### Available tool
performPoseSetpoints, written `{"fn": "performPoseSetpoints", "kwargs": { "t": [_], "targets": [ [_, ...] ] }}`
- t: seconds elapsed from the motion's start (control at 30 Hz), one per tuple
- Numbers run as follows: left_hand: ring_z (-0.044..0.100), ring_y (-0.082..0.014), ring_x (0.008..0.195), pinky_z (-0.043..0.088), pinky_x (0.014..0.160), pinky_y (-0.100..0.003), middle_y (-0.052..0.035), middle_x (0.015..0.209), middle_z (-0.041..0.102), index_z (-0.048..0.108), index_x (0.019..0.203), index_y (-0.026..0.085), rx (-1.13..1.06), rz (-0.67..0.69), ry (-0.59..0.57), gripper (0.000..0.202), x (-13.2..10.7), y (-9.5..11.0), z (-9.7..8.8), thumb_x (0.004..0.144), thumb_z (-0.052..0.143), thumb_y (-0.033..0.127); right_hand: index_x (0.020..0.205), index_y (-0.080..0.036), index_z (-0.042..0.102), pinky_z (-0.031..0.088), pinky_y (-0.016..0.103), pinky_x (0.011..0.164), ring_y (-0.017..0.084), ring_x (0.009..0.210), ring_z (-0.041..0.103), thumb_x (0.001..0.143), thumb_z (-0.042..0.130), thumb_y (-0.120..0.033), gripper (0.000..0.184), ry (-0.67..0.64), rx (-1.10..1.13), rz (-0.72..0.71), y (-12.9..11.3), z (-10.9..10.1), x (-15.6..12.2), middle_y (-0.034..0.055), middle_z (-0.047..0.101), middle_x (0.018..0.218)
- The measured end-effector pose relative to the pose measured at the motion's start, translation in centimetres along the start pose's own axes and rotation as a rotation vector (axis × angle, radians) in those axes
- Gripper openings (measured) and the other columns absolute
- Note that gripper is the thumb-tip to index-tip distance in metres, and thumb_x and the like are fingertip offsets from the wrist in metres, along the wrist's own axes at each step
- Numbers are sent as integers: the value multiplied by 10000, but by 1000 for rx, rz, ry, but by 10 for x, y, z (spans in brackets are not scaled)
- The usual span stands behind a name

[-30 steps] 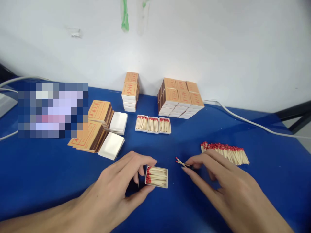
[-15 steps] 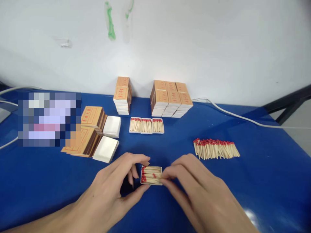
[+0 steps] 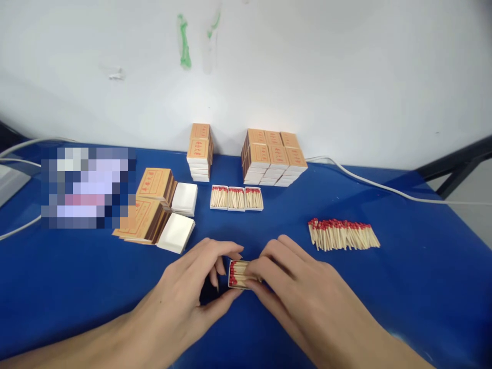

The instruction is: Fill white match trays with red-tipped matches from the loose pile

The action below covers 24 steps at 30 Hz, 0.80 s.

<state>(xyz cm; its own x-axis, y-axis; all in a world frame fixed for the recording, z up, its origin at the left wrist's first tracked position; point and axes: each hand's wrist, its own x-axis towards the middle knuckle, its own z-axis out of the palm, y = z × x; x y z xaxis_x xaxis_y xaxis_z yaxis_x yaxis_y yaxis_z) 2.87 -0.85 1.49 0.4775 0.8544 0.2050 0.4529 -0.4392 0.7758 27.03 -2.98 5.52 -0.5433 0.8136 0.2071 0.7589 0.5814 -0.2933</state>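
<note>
The right hand point(image 3: 303, 292) has moved left since a second ago, when it pinched two matches clear of the tray; its fingertips are now over the right part of the tray point(image 3: 229, 275). Its thumb and forefinger are close together, the other fingers curled; whether a match is between them cannot be told. The left hand point(image 3: 188, 287) is half curled, holding the tray between thumb below and forefinger above. The tray is between both hands at the near middle of the blue table point(image 3: 96, 287), with red-headed matches point(image 3: 237, 274) inside, heads leftward.

Red Chinese-style characters, within a printed red frame, mark the orange covers of the narrow stack point(image 3: 199, 151), the wider block point(image 3: 274, 154) and the sleeves point(image 3: 142, 218); they are too small to read surely. White trays point(image 3: 176, 233) adjoin the sleeves, unprinted on their visible faces.
</note>
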Motion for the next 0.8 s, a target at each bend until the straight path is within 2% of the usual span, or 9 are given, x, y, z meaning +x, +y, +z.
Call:
{"fn": "performPoseSetpoints", "kwargs": {
  "t": [0.07, 0.17, 0.23, 0.33, 0.5, 0.57, 0.63, 0.73, 0.8],
  "targets": [
    [705, -81, 834, 641, 805, -178, 73, 1099, 727, 598, 1463, 384, 2, 5, 2, 482, 1, 1, -1, 1054, 771, 198, 1156, -234, 717, 602, 325, 627, 224, 927, 716, 1093, 743, -195, 79, 9, 61, 54, 0, -4, -1, 49, 699, 1073],
    [713, -83, 835, 646, 798, -176, 77, 1072, 721, 596, 1466, 375, 24, 15, 8, 497, 2, 1, -2, 1044, 777, 185, 1343, -240, 679, 660, 349, 665, 237, 1004, 759, 1002, 882, -253, 397, -14, 118, 100, 4, -5, -2, 83, 699, 1257],
    [717, -85, 825, 650, 785, -174, 76, 1052, 719, 595, 1474, 360, 54, 22, 19, 514, 1, 0, -3, 1034, 797, 184, 1398, -253, 653, 694, 378, 710, 249, 1040, 774, 973, 906, -236, 494, -50, 149, 91, 10, -1, -1, 82, 699, 1297],
    [724, -85, 842, 663, 784, -174, 40, 1158, 739, 607, 1477, 326, 124, 53, 48, 456, -1, -1, -3, 1069, 769, 201, 1414, -264, 648, 708, 391, 710, 246, 1019, 781, 1038, 826, -231, 417, -55, 178, 70, 19, 6, 2, 66, 704, 1254],
    [792, -134, 1178, 679, 1068, -253, -62, 1418, 723, 694, 1467, 258, 301, 182, 96, 315, -6, -3, -3, 1161, 650, 198, 1386, -229, 660, 708, 399, 695, 254, 985, 776, 1086, 726, -257, 308, 4, 150, 34, 28, 16, 8, 74, 704, 1185],
    [800, -149, 1149, 699, 1036, -280, -94, 1454, 724, 708, 1497, 227, 373, 234, 108, 337, -6, -4, -3, 1169, 636, 192, 1405, -209, 647, 705, 395, 684, 257, 967, 774, 1073, 731, -275, 349, 41, 123, 7, 28, 20, 7, 84, 714, 1170],
    [803, -186, 1140, 720, 1020, -342, -112, 1481, 737, 718, 1516, 207, 438, 275, 117, 364, -7, -5, -4, 1157, 659, 189, 1432, -187, 627, 698, 389, 662, 256, 939, 773, 1062, 724, -296, 397, 90, 89, -7, 27, 25, 5, 98, 725, 1166],
    [777, -268, 1289, 685, 1154, -481, -124, 1563, 731, 696, 1581, 185, 514, 319, 125, 449, -12, -8, -3, 1132, 695, 177, 1459, -173, 603, 674, 364, 614, 242, 885, 766, 1050, 678, -294, 433, 130, 59, -5, 23, 31, 1, 98, 731, 1133],
    [745, -293, 1376, 642, 1224, -528, -119, 1656, 683, 654, 1645, 198, 564, 339, 116, 499, -16, -11, -2, 1147, 661, 190, 1461, -171, 597, 662, 352, 595, 237, 865, 762, 1040, 661, -288, 442, 129, 51, -8, 21, 33, 0, 87, 730, 1094]
  ]
}}
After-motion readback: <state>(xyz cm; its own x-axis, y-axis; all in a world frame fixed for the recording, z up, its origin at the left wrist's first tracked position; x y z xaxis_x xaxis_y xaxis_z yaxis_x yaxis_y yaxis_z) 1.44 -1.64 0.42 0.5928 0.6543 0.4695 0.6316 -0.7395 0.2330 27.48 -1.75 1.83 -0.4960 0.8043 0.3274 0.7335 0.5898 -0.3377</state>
